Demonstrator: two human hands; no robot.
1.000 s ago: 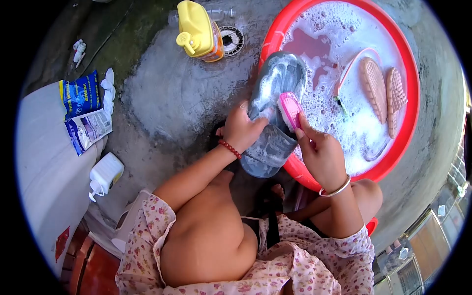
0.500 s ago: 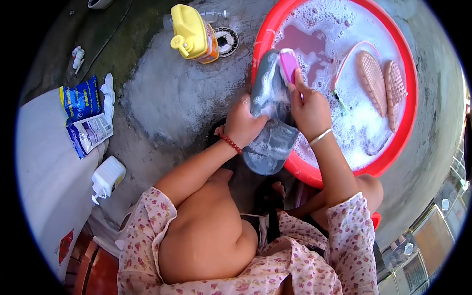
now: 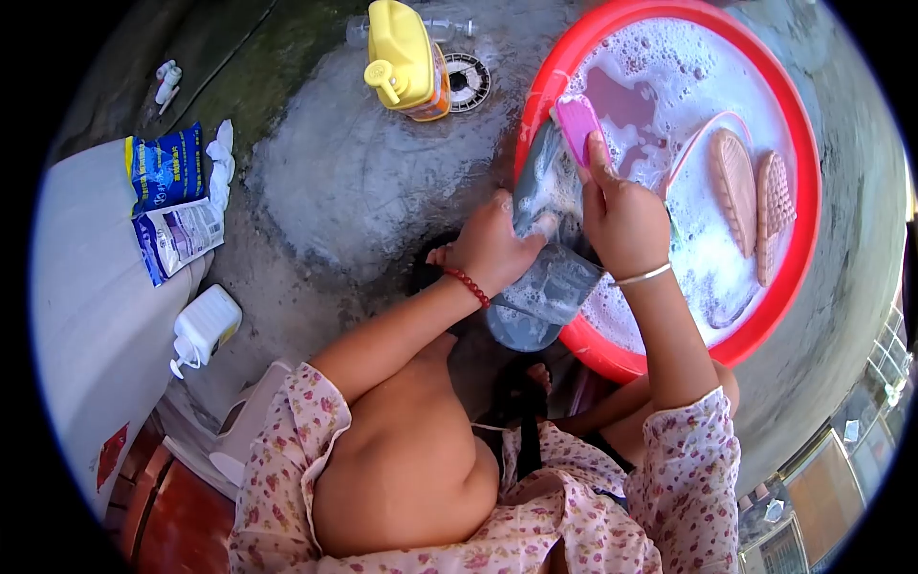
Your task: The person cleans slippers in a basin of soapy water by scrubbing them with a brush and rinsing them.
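Observation:
My left hand (image 3: pixel 495 245) is closed around the left edge of a grey slipper (image 3: pixel 531 325), its thumb lying over the sole near the strap. Suds streak the slipper, which I hold tilted at the left rim of a red basin (image 3: pixel 811 182). In my right hand (image 3: pixel 626 220) is a pink scrub brush (image 3: pixel 579 124), gripped with the thumb along its back. The brush lies against the slipper's far end, its bristles mostly hidden. Inside the basin, two pink slippers (image 3: pixel 734 191) (image 3: pixel 771 215) rest in foamy water.
A yellow jug (image 3: pixel 406 62) stands beside a round floor drain (image 3: pixel 469 81), with a clear bottle (image 3: pixel 449 29) lying behind it. To the left are blue packets (image 3: pixel 170 172) and a white pump bottle (image 3: pixel 207 323). Wet concrete floor (image 3: pixel 354 182) stretches between them and the basin.
The brush has shifted toward the far tip of the grey slipper, turning slightly. Both hands and the slipper sit a little farther right and lower in view, as does the whole scene around the basin.

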